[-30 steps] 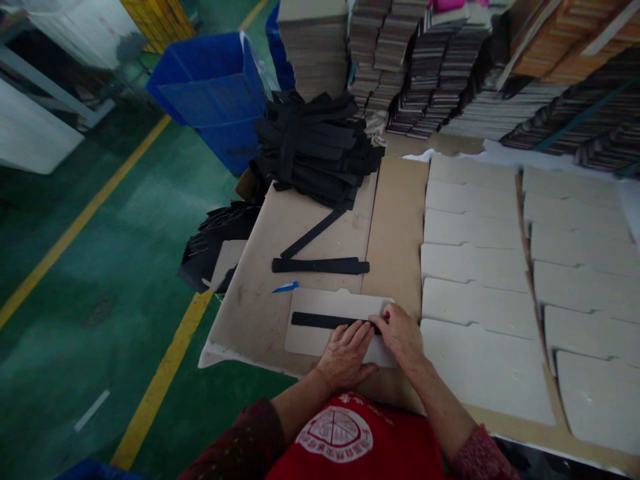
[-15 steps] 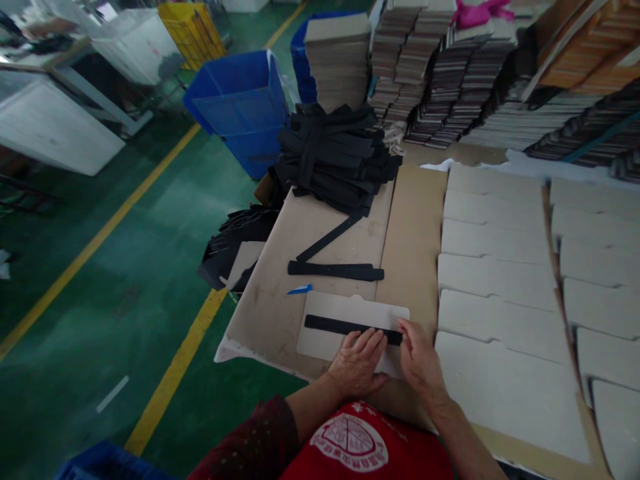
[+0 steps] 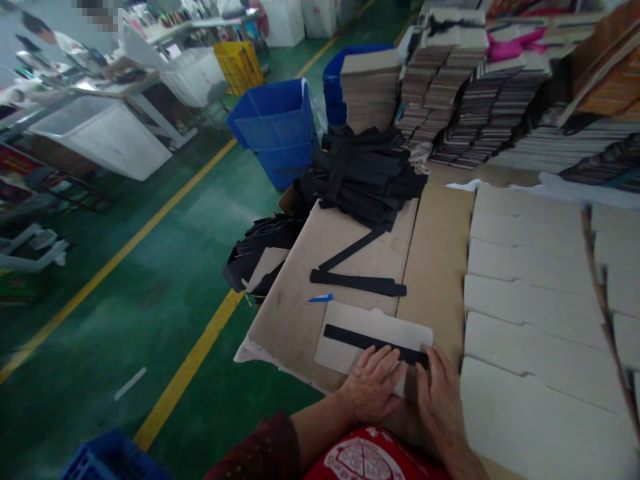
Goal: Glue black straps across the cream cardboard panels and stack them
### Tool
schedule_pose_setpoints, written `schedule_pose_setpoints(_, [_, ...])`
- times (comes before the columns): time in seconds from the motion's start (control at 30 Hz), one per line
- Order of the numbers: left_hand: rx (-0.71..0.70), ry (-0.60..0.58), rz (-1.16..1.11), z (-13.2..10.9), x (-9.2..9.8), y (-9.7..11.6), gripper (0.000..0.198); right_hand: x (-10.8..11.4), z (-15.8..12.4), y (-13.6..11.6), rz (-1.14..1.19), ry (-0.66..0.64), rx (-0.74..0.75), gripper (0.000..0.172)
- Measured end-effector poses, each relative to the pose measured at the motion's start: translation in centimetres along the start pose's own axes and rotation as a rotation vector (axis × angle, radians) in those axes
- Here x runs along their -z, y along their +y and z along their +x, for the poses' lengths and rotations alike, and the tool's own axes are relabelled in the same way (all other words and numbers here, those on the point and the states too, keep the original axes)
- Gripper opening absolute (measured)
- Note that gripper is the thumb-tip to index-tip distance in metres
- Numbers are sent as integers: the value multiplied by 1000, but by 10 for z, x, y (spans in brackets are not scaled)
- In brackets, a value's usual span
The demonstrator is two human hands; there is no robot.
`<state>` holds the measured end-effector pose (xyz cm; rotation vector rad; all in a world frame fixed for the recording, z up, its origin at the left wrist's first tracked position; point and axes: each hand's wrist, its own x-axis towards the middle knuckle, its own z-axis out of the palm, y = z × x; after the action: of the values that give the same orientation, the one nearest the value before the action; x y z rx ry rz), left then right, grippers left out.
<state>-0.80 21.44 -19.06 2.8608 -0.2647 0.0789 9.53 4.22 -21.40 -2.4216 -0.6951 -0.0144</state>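
Note:
A pale grey card panel [image 3: 360, 327] lies at the near edge of the brown-covered table [image 3: 435, 253]. A black strip [image 3: 370, 340] lies lengthwise across that panel. My left hand [image 3: 373, 387] rests flat on the panel's near part, fingers stretched toward the strip. My right hand [image 3: 440, 393] lies beside it with its fingertips on the strip's right end. Both hands press down and grip nothing.
Two loose black strips [image 3: 357, 281] and a small blue tool [image 3: 321, 298] lie beyond the panel. A heap of black strips [image 3: 365, 173] sits further back. Rows of pale panels [image 3: 525, 280] cover the table's right. Stacked boards [image 3: 480, 93] stand behind. Blue bins [image 3: 275, 127] stand on the green floor.
The view has tilted up and left, showing more of the floor and far benches. My right hand has slid along to the strip's right end; the left hand stays flat on the panel.

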Motion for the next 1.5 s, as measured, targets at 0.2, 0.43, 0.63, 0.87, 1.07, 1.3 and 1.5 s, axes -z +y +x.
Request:
schedule_pose_setpoints(0.2, [382, 25, 113, -41, 4, -25, 67, -11, 1, -23, 9, -4, 26, 47])
schedule_pose_setpoints(0.43, [383, 67, 190, -72, 8, -61, 63, -40, -10, -74, 160, -41, 90, 43])
schedule_pose_setpoints(0.63, [392, 145, 144, -76, 17, -80, 61, -17, 3, -66, 277, -75, -42, 33])
schedule_pose_setpoints(0.87, [383, 317, 14, -56, 20, -76, 29, 42, -3, -36, 191, -68, -395, 54])
schedule_pose_setpoints(1.07, [347, 245, -150, -30, 37, -63, 20, 36, 46, -42, 27, -73, -229, 35])
schedule_pose_setpoints(1.3, [404, 367, -242, -48, 53, -52, 20, -17, 167, -86, -13, -231, 190, 40])
schedule_pose_setpoints(1.5, [463, 423, -381, -84, 38, -53, 17, -47, 213, -110, -194, -436, 298, 32])
